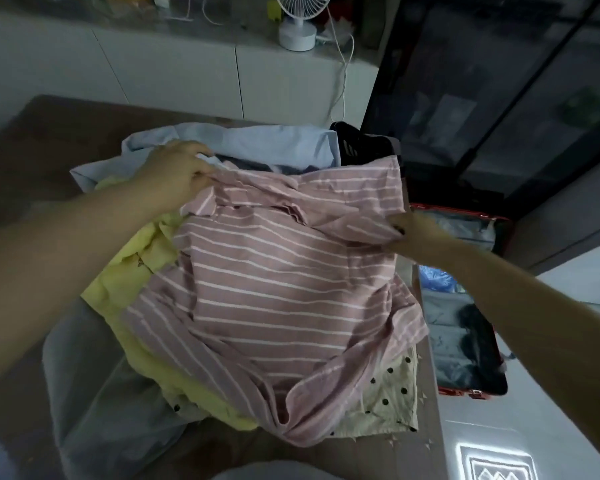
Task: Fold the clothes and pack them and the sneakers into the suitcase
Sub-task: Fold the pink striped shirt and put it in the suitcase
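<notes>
- Pinching the far left edge of the striped shirt [274, 289] with the left hand [177, 174], fingers curled on the cloth.
- Gripping its far right edge with the right hand [414, 233], fingers closed round the fabric.
- Draped over a pile: yellow top [129, 271] left, blue shirt [257, 143] far, dotted cloth [388, 400] near right.
- Lying open on the floor to the right: red suitcase [454, 390].

The pink striped shirt [274, 289] covers most of the pile on the bench [66, 133], so the yellow garment [125, 271] shows only along its left side and the dotted cloth [388, 400] only as a corner. Fingertips of the right hand [413, 230] are buried in a shirt fold (those of the left hand [174, 174] too). The suitcase [465, 341] lies partly behind the right forearm [516, 289] and the bench edge, its contents blurred. The fan [297, 15] is cut off at the top
</notes>
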A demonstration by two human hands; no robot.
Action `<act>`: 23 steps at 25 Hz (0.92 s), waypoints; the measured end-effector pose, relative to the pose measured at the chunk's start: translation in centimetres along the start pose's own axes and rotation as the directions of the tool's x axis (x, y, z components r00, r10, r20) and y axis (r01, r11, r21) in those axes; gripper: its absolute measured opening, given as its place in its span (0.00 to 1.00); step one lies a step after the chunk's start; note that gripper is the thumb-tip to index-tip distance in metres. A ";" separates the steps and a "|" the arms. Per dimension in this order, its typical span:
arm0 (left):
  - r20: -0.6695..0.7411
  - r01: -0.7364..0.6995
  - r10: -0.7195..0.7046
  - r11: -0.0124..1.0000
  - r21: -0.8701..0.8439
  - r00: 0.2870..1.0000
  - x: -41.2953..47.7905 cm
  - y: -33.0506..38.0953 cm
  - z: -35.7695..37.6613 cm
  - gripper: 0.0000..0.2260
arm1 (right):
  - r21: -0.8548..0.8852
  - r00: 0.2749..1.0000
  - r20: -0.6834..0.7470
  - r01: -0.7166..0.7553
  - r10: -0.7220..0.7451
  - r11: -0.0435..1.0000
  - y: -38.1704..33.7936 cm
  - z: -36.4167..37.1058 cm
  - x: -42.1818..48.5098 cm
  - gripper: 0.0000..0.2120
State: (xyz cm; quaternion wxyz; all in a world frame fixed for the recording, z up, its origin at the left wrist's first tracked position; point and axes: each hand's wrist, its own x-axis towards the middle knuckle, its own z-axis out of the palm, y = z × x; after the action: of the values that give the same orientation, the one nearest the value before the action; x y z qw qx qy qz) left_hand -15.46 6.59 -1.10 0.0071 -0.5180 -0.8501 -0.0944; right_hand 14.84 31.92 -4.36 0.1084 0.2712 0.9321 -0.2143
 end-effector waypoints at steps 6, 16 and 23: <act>0.171 0.013 -0.025 0.997 0.070 0.985 -4.3 0.0 1.7 0.21 | 0.176 0.982 -0.182 0.090 -0.058 0.980 -0.2 4.4 -4.7 0.19; 0.203 -0.390 0.391 0.920 -0.047 0.898 -19.1 1.7 3.3 0.25 | -0.409 0.943 0.064 0.325 -0.328 0.853 2.4 9.4 -9.8 0.28; 0.202 -0.034 0.047 0.997 -0.066 0.978 -19.9 2.7 3.1 0.18 | -0.381 0.981 -0.051 0.156 -0.190 0.911 2.4 10.0 -11.7 0.18</act>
State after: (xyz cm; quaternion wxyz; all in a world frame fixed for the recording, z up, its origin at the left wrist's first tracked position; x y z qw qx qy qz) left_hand -3.55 -9.20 -5.90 -0.0942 -0.5422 -0.8322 -0.0673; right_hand 26.68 23.79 -10.33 0.0983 0.1709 0.9799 -0.0290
